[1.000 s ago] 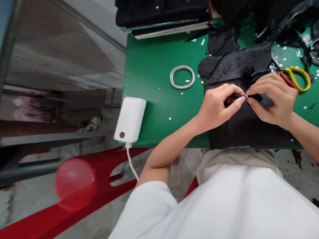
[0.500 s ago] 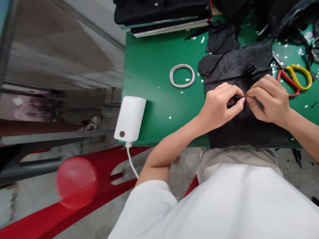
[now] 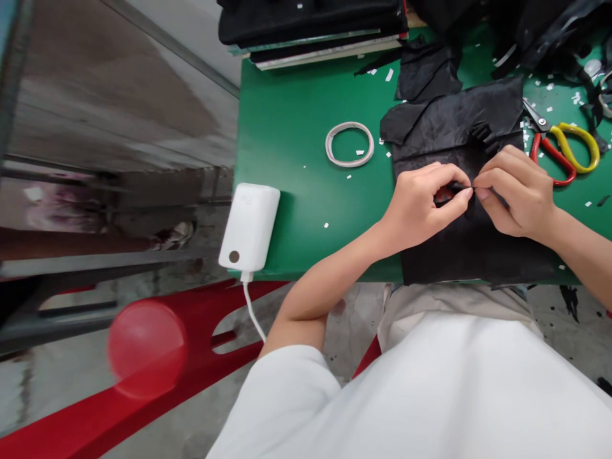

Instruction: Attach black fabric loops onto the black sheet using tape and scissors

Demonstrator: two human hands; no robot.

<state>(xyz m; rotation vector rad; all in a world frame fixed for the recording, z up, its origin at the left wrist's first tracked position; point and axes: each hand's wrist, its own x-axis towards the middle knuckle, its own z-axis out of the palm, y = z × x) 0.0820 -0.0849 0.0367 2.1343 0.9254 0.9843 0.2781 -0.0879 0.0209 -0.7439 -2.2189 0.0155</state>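
1. Black, small and narrow: piece (image 3: 458, 187) at the meeting point of both hands, head view, over black cloth (image 3: 444, 252) on a green table (image 3: 291, 121). Step in hand, by judgement: fine fingertip work on one end of the piece.

2. Left hand (image 3: 421, 204): thumb and index finger closed in a loop, gripping the piece at their tips; remaining fingers curled behind. Best used, in all likelihood, as a steady clamp: grip close to the working point, leaving only a short end exposed.

3. Right hand (image 3: 519, 194): thumb and index finger drawn together in a pinch, apparently on the exposed tip of the piece. Probably best moved in small, even pulls or turns, without jerking. Brace the forearms against the table for control. Angle the join toward the eye, given the poor contrast of black against black.

4. Position of the piece: mostly inside the curve of the left thumb and index finger, tapering toward the right fingertips; just a dark speck visible between the two pinches. Cannot tell the exact shape of the tip, nor any contact with the cloth below.

5. Scissors (image 3: 542, 123), red and yellow handled: on the table, just beyond the right hand. Better left outside the working space during pinching.
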